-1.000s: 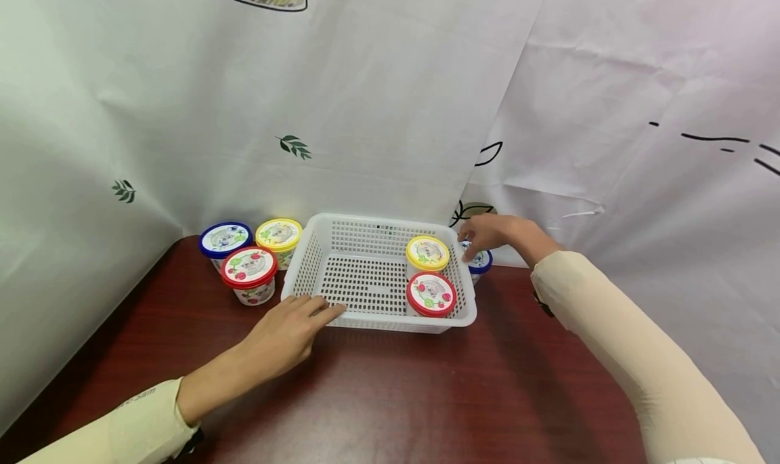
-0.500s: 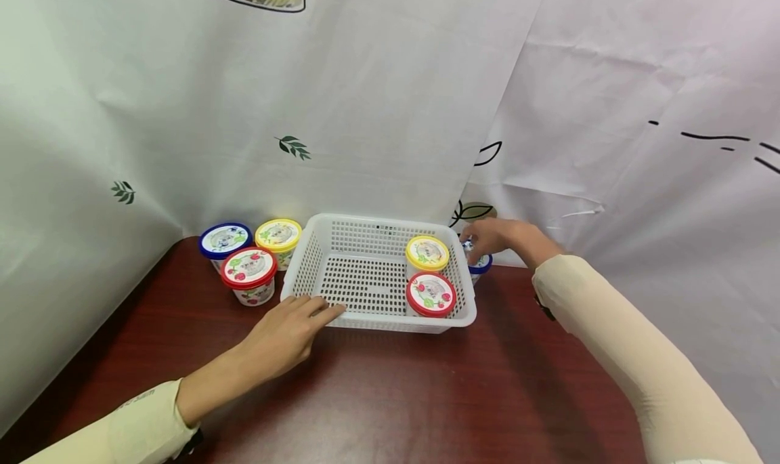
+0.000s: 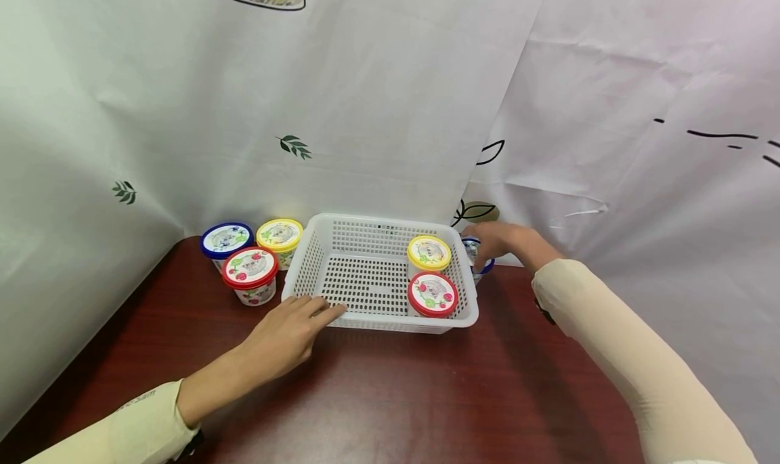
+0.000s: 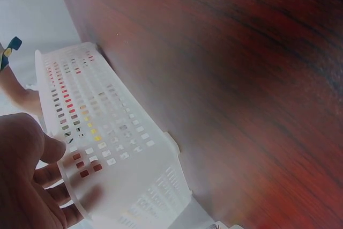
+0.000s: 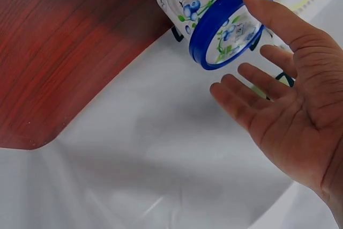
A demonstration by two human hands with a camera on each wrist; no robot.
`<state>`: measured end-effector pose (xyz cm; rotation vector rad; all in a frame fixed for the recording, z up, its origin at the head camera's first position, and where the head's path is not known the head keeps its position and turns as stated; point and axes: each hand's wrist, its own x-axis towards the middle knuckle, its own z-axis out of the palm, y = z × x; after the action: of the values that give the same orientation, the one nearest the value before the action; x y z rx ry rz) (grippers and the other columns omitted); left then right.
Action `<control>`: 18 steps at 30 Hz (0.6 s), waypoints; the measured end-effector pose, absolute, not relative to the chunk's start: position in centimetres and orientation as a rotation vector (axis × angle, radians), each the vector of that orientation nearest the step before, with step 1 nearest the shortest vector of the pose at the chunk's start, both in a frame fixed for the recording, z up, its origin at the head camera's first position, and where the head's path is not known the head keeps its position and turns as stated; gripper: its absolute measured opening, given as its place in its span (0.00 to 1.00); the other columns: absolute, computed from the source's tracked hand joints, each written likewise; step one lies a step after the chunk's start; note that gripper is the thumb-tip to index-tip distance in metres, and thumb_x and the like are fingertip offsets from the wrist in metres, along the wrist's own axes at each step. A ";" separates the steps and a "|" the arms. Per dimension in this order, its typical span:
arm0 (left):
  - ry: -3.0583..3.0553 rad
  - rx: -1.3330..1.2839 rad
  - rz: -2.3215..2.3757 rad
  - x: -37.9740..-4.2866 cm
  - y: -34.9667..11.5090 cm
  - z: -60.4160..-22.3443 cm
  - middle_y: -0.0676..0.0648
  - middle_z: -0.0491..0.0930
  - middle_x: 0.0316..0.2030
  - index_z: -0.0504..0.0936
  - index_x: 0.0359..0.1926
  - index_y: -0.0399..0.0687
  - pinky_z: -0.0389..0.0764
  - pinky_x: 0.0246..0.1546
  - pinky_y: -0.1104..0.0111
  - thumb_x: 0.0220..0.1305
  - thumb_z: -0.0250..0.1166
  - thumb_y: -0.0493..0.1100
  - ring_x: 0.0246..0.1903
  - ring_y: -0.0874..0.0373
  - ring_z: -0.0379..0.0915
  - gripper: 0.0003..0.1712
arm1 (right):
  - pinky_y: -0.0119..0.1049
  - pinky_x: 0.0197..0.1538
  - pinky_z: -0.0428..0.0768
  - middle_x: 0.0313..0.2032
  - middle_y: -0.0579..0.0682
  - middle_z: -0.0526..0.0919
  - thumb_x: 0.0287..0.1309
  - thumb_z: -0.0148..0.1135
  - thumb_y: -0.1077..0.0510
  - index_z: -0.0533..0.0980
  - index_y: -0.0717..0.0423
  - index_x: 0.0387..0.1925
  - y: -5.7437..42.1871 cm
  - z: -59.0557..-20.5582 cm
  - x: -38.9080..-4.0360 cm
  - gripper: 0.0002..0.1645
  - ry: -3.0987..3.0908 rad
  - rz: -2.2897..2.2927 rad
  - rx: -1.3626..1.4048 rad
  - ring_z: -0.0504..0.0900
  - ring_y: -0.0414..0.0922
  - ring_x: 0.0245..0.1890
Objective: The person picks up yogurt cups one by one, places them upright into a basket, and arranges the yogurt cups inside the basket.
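Note:
My left hand (image 3: 285,335) holds the near left rim of a white perforated plastic basket (image 3: 378,322). In the left wrist view its thumb lies on the outer side of the basket wall, and the fingers show through the holes from inside. My right hand (image 3: 496,240) is beyond the basket's right end, over a blue-lidded tub (image 5: 230,25) with blueberry pictures. In the right wrist view the thumb overlaps the lid's rim, while the other fingers stay spread beside the lid. From the head view, that hand hides much of this tub. A yellow-lidded tub (image 3: 429,252) and a red-lidded tub (image 3: 432,294) stand inside the basket's right end.
Left of the basket stand a blue-lidded tub (image 3: 227,239), a yellow-lidded tub (image 3: 279,235) and a red-lidded tub (image 3: 250,267), close together. A white printed curtain (image 3: 378,112) hangs behind the dark red wooden table (image 3: 390,396).
My right hand has shifted slightly right and down over the blue-lidded tub, and more of the lid's left part shows. The left hand and the basket have stayed in place.

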<state>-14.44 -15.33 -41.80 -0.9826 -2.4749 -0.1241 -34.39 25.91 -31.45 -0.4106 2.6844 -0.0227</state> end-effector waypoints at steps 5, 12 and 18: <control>-2.476 -0.986 -0.130 -14.4 -15.3 -41.7 0.46 0.89 0.51 0.88 0.67 0.49 0.90 0.54 0.53 0.58 0.73 0.28 0.50 0.47 0.86 0.34 | 0.67 0.77 0.79 0.77 0.65 0.78 0.55 0.87 0.51 0.67 0.57 0.85 26.2 -32.3 -34.9 0.60 2.684 0.029 -0.452 0.80 0.63 0.72; -2.476 -0.983 -0.124 -14.4 -15.2 -41.7 0.46 0.89 0.51 0.89 0.67 0.49 0.90 0.55 0.53 0.59 0.73 0.29 0.51 0.46 0.87 0.33 | 0.67 0.78 0.78 0.77 0.66 0.77 0.55 0.87 0.52 0.66 0.58 0.85 26.6 -32.6 -35.2 0.61 2.652 0.001 -0.465 0.79 0.64 0.74; -2.480 -0.985 -0.123 -14.4 -15.3 -41.7 0.45 0.89 0.51 0.88 0.67 0.49 0.90 0.55 0.53 0.59 0.72 0.29 0.51 0.46 0.87 0.33 | 0.67 0.78 0.78 0.78 0.66 0.75 0.57 0.87 0.52 0.64 0.56 0.86 26.7 -32.2 -35.0 0.62 2.614 -0.046 -0.428 0.77 0.65 0.75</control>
<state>-14.44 -15.29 -41.74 -0.9847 -2.4799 -0.1233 -35.04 26.68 -32.17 -0.4275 2.6138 -0.0462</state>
